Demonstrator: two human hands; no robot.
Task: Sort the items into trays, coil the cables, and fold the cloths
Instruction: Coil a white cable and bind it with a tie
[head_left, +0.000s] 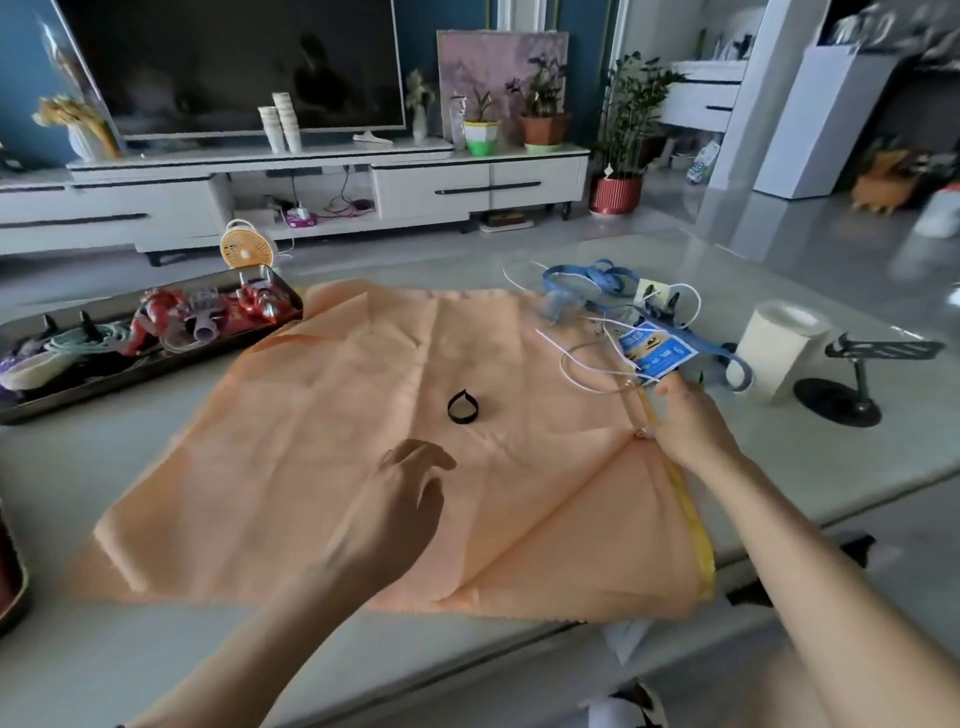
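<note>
1. The orange cloth (311, 441) lies spread on the bench (779, 467), with its right side doubled over. Our right hand (691, 426) pinches that yellow-hemmed edge. Our left hand (405, 499) hovers above the middle, fingers loose and holding nothing.
2. To fold well, we judge the black loop (462, 408) should come off the cloth first. The left palm can then flatten the crease while the right carries the edge across.
3. We count one cloth, one loop, one white cable (582, 358), one blue strap (587, 275) and one filled tray (104, 382).
</note>
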